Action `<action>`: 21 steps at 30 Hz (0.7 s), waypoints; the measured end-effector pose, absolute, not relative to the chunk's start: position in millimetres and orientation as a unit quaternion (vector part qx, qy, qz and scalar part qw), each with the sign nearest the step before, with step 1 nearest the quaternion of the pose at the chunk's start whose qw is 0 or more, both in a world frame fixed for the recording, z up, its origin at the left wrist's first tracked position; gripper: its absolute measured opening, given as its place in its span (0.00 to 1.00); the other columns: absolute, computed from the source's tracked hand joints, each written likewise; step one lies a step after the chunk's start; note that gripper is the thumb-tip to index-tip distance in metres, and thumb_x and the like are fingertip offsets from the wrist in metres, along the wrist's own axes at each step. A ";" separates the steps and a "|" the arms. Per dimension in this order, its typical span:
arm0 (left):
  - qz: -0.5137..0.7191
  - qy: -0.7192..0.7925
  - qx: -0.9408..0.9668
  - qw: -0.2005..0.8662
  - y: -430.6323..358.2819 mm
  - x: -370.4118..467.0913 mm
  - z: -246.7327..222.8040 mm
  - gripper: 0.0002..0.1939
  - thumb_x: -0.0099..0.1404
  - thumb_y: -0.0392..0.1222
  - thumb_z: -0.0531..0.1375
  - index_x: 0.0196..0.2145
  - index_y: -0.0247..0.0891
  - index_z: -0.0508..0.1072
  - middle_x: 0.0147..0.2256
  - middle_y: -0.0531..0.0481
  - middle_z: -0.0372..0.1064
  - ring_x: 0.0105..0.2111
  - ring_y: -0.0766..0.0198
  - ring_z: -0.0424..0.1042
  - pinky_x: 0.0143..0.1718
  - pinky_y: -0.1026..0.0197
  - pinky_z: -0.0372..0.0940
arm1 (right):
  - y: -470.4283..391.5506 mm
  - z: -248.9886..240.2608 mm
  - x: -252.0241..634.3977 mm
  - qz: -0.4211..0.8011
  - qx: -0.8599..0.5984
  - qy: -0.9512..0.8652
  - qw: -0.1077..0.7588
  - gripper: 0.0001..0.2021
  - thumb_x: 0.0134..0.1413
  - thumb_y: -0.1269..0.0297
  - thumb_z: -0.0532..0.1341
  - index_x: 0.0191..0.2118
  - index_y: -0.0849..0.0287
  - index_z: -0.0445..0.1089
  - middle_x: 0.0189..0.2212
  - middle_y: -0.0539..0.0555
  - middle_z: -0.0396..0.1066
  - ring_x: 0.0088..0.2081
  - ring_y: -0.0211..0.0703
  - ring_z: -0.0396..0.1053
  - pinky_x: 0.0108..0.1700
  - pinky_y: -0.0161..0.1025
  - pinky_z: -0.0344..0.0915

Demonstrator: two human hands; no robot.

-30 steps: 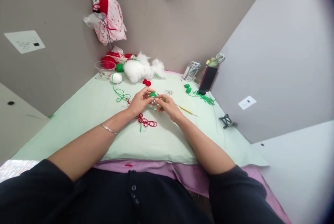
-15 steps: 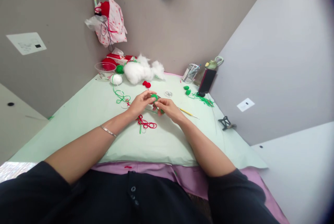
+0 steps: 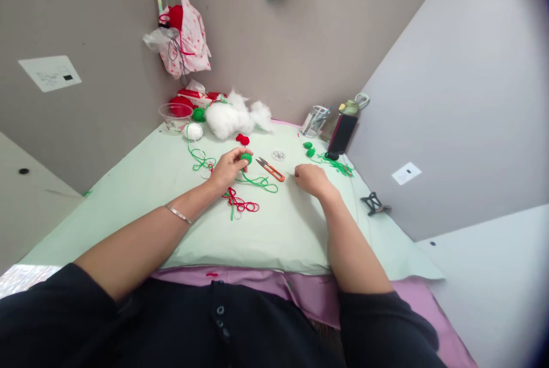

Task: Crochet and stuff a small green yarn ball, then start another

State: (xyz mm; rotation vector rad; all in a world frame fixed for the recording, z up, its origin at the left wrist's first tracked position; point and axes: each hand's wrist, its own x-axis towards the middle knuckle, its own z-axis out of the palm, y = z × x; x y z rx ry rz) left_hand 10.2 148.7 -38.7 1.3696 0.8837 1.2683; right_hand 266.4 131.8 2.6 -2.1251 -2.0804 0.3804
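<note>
In my left hand (image 3: pixel 229 170) is a small green crocheted piece (image 3: pixel 246 158), pinched between thumb and fingers. A green yarn tail (image 3: pixel 259 183) runs from it onto the table. Off to the right, my right hand (image 3: pixel 312 178) is closed over the crochet hook, with only a thin tip showing at its left side and the yellow handle hidden. Between the hands lie orange thread snips (image 3: pixel 271 169), blades pointing toward my left hand. A small red piece (image 3: pixel 242 139) and a clear round case (image 3: pixel 278 155) are just beyond.
Tangled red yarn (image 3: pixel 242 203) lies nearest me. At the back are white stuffing (image 3: pixel 227 119), a white ball (image 3: pixel 193 131) and a clear tub (image 3: pixel 175 122). Rightward are green pieces (image 3: pixel 309 149), a pen holder (image 3: pixel 316 122), a phone (image 3: pixel 343 133) and a black clip (image 3: pixel 374 204).
My hands have come apart. The left keeps the green piece, while the right has moved right onto the yellow crochet hook. The snips and yarn tail now show between them.
</note>
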 end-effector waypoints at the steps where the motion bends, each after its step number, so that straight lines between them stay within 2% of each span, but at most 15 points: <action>1: 0.523 0.370 0.575 0.509 148.7 10.4 -39.0 0.11 0.55 0.34 0.61 0.38 0.37 0.75 0.26 0.56 0.67 0.26 0.67 0.67 0.34 0.62 0.62 | 131.6 3.4 262.0 0.134 -0.699 -0.697 0.088 0.07 0.62 0.67 0.63 0.41 0.65 0.74 0.44 0.63 0.76 0.49 0.52 0.74 0.52 0.49 0.70; 3: 0.513 0.375 0.585 0.504 148.1 11.3 -39.7 0.10 0.55 0.34 0.61 0.37 0.37 0.75 0.24 0.57 0.66 0.25 0.67 0.66 0.32 0.62 0.60 | 129.0 6.7 251.5 0.163 -0.669 -0.713 0.131 0.04 0.60 0.70 0.60 0.36 0.63 0.72 0.36 0.61 0.77 0.44 0.50 0.75 0.48 0.44 0.69; 7: 0.496 0.376 0.603 0.499 146.1 13.4 -40.3 0.11 0.56 0.37 0.61 0.39 0.37 0.75 0.22 0.57 0.66 0.24 0.65 0.66 0.31 0.62 0.60 | 115.1 14.1 226.1 0.253 -0.584 -0.740 0.217 0.10 0.67 0.61 0.49 0.43 0.57 0.65 0.30 0.51 0.76 0.29 0.38 0.73 0.33 0.35 0.67; 9: 0.493 0.371 0.610 0.497 145.2 14.0 -40.2 0.10 0.57 0.39 0.61 0.39 0.38 0.74 0.24 0.57 0.67 0.25 0.65 0.66 0.31 0.62 0.61 | 107.0 14.9 213.8 0.325 -0.534 -0.735 0.263 0.11 0.66 0.56 0.49 0.42 0.56 0.63 0.26 0.47 0.74 0.21 0.35 0.67 0.26 0.33 0.63; 11: 0.490 0.366 0.619 0.493 144.5 14.2 -40.3 0.10 0.58 0.41 0.62 0.39 0.38 0.74 0.25 0.56 0.67 0.25 0.66 0.66 0.32 0.62 0.61 | 101.1 13.1 203.8 0.439 -0.465 -0.699 0.321 0.11 0.63 0.54 0.54 0.40 0.57 0.64 0.19 0.43 0.68 0.16 0.33 0.60 0.22 0.32 0.58; 15: 0.485 0.361 0.635 0.480 142.4 14.4 -40.5 0.12 0.61 0.45 0.61 0.42 0.39 0.75 0.27 0.55 0.69 0.26 0.65 0.66 0.32 0.61 0.62 | 98.4 6.5 192.8 0.568 -0.414 -0.616 0.357 0.12 0.58 0.56 0.60 0.39 0.60 0.71 0.14 0.41 0.62 0.14 0.31 0.54 0.20 0.31 0.53; 21: 0.477 0.369 0.657 0.452 138.1 15.5 -39.4 0.14 0.63 0.45 0.60 0.45 0.38 0.76 0.25 0.55 0.67 0.26 0.63 0.66 0.33 0.60 0.62 | 102.0 3.6 191.7 0.613 -0.422 -0.563 0.361 0.10 0.55 0.61 0.61 0.37 0.62 0.73 0.13 0.40 0.59 0.13 0.29 0.50 0.19 0.32 0.52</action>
